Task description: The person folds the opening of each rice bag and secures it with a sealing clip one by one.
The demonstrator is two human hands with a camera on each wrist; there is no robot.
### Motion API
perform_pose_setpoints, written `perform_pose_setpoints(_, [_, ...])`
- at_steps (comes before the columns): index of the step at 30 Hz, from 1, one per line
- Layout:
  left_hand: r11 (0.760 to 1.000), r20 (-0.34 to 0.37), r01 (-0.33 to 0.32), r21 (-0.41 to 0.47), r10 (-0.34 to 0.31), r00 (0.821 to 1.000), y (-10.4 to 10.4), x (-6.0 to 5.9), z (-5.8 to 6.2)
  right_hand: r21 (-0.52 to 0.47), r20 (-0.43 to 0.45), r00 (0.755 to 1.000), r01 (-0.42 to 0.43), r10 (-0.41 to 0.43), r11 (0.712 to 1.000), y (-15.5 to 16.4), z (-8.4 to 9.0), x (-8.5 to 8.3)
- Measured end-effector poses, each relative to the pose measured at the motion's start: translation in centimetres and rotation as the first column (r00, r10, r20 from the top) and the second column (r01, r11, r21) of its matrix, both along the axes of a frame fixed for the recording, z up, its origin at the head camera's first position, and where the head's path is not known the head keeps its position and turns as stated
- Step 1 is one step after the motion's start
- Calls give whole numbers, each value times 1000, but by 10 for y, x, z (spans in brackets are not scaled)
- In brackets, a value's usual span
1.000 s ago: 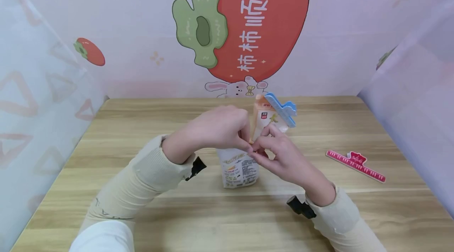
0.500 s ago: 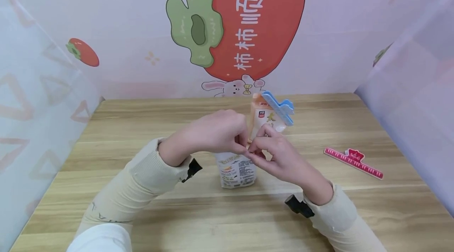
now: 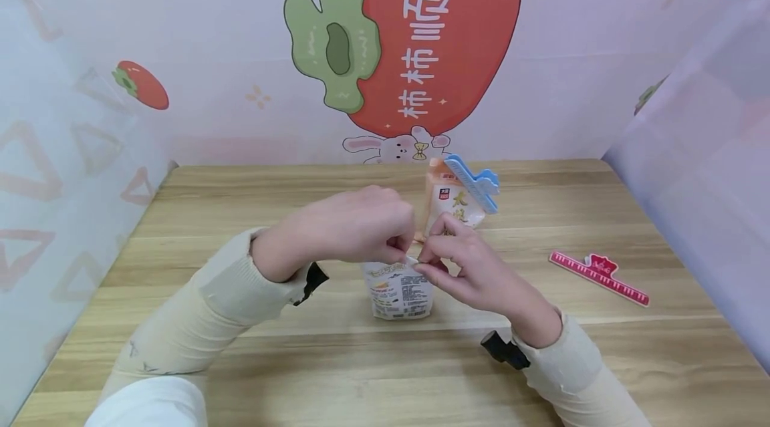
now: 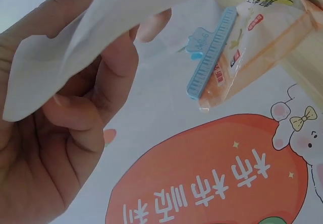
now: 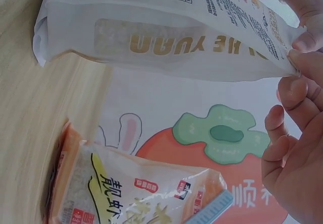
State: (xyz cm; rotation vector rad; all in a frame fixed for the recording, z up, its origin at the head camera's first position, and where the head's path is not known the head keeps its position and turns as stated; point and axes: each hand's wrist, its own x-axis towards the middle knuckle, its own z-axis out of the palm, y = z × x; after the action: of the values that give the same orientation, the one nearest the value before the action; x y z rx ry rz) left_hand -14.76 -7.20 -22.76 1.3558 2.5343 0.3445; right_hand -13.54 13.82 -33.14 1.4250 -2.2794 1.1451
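A small white printed bag (image 3: 398,288) stands upright on the wooden table (image 3: 240,213). My left hand (image 3: 361,226) and right hand (image 3: 454,256) meet above it, and each pinches the bag's top edge (image 3: 411,261). In the left wrist view the white bag top (image 4: 91,37) lies across the curled fingers (image 4: 86,113). In the right wrist view the bag (image 5: 166,32) fills the top and the fingertips (image 5: 303,42) pinch its corner. Behind stands an orange bag (image 3: 448,203) closed with a blue clip (image 3: 475,183), which also shows as the blue clip (image 4: 209,52) and the orange bag (image 5: 136,193).
A pink ruler-shaped clip (image 3: 598,276) lies on the table at the right. Pale printed walls (image 3: 90,146) close in the table on the left, back and right. A large red and green fruit picture (image 3: 409,33) covers the back wall.
Both hands have sunk a little and drawn the white bag's top edge tighter between them. The bag and the orange bag stay in place.
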Motion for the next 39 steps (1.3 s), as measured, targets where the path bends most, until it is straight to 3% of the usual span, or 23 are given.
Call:
perform_pose_setpoints(3, [1000,-7,-13,-12,13,1000,-2,2,1,12,14,1000,6,-6,1000,0,1,1])
perform_pose_setpoints(13, [999,-18,50,7,-50,999,-11,-4,-9,24,2,1000,-1,1,1000,3,-1,1])
perform_pose_setpoints(21, [997,-166,60,-47,-68,984,-19,5,-18,9,-34,999,-27,28,1000,2,-5,-3])
perform_pose_setpoints(24, [998,-140,64,-20,-66,988,-21,4,-20,4,-42,999,-32,32,999,2,-5,-3])
perform_pose_setpoints(31, [994,-1,101,39,-101,995,-29,-3,-18,33,-38,999,-15,16,999,1,-3,-3])
perform_pose_setpoints(39, [995,34,100,26,-101,994,-35,-7,-19,32,-41,999,-28,29,999,1,-5,-4])
